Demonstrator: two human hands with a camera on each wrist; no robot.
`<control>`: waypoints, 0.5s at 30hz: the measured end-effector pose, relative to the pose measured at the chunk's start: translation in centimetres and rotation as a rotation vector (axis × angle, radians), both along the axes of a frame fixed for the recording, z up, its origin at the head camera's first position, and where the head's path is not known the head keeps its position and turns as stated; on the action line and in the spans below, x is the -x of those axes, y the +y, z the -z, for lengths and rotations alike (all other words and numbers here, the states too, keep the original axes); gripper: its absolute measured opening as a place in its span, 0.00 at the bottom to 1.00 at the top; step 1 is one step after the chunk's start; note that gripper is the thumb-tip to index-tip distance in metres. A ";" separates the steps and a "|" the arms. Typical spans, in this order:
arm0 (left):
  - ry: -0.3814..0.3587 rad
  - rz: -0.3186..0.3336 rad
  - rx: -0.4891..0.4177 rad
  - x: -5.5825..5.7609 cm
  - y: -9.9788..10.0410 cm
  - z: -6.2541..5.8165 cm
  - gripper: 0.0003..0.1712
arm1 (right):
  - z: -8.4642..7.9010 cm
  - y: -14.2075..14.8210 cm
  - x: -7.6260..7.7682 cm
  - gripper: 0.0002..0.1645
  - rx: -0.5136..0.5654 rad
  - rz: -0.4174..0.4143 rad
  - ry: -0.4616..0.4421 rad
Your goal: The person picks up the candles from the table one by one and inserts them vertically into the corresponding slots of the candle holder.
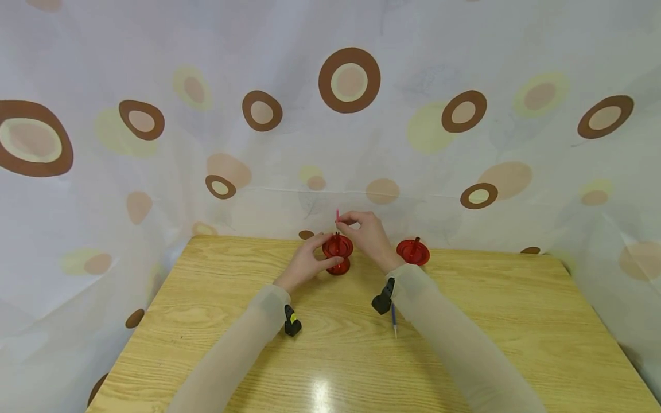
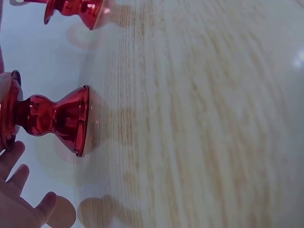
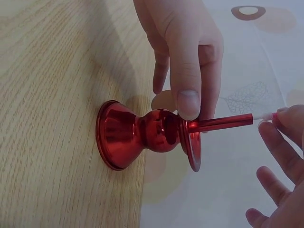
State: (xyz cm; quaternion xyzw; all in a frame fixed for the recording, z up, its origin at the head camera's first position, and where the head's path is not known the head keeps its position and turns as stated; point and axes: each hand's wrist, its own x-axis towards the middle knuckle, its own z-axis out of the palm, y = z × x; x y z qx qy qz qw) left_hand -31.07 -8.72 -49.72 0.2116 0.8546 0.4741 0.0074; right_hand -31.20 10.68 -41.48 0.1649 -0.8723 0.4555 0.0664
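I see the red candle holder (image 1: 338, 255) upright at the table's (image 1: 465, 355) far edge. L hand (image 1: 306, 265) grips its rim; R hand (image 1: 368, 234) pinches thin red candle (image 3: 223, 122) top, axis vertical, directly above socket.

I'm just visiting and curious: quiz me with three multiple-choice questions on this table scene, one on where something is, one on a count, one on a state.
1. Where does the candle stand?
A. in the holder between the hands
B. flat on the table
C. in the far right holder

2. How many red holders are on the table?
A. one
B. two
C. four

3. What is the left hand doing?
A. resting flat on the table
B. holding a pen
C. steadying the holder

Answers:
1. A: the candle rises from the near holder.
2. B: a second holder stands by the right hand.
3. C: its fingers and thumb touch the holder's dish.
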 end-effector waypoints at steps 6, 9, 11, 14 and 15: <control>0.011 0.003 -0.005 0.0 0.0 -0.1 0.43 | 0.1 0.0 0.1 0.15 0.002 0.006 0.001; 0.011 0.003 -0.004 0.0 0.0 -0.1 0.43 | 0.0 0.0 0.2 0.15 0.002 0.007 0.004; 0.008 0.003 -0.002 0.0 0.0 -0.2 0.43 | 0.0 0.1 0.1 0.14 0.009 0.003 0.006; 0.007 0.005 0.001 0.0 0.0 -0.2 0.43 | 0.1 0.1 0.1 0.14 0.013 -0.002 0.012; 0.005 0.007 0.001 -0.1 0.0 -0.2 0.43 | 0.2 0.1 0.1 0.14 0.012 -0.003 0.015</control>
